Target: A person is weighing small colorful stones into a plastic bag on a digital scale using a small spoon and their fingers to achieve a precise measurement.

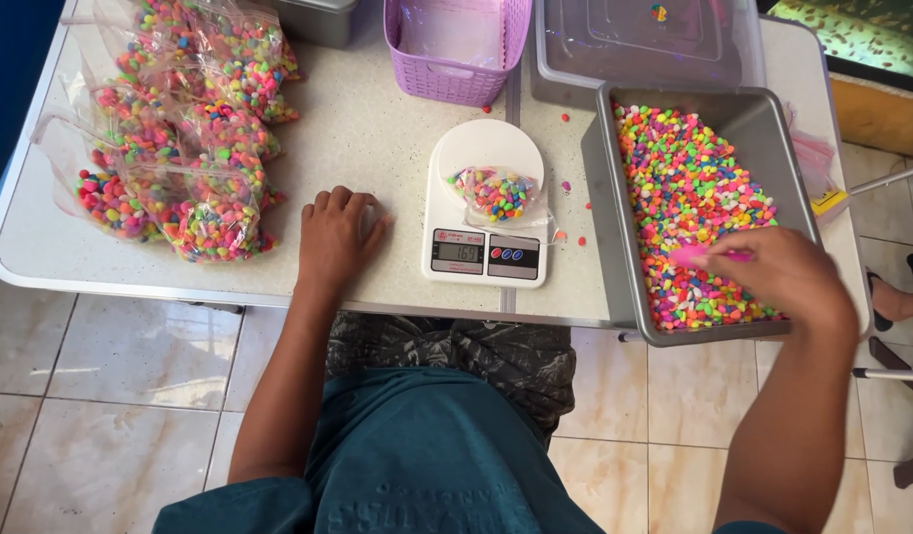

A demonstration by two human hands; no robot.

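A: Right hand (787, 277) is over the near end of the grey metal tray (768, 124), fingers pinched shut on a pink scoop (708, 255). Only its handle end shows; the tip is blurred, so I can't tell whether it's loaded.

B: And the pebbles?

A: Coloured gravel (689, 188) fills the tray, loose. Small hard grains, likely rolling and spilling easily; heavy in bulk, light per scoop. Best taken by scoop, not by fingers.

B: The bag?

A: Small clear bag (501, 193) sits on the white scale (486, 203), part filled, mouth slack. Thin film, soft and slippery. I'd grip it at the open rim, since the body will sag.

B: Left hand?

A: Left hand (338, 237) lies flat on the table (377, 129), just left of the scale, fingers loosely curled over something small and pale that I can't identify.

B: Obstacles?

A: Tray wall stands between gravel and scale. A few stray grains lie on the table near the scale. Filled bags (179, 129) are piled far left, well apart. Purple basket (456, 44) and clear lidded box (649, 40) are behind, out of the way.
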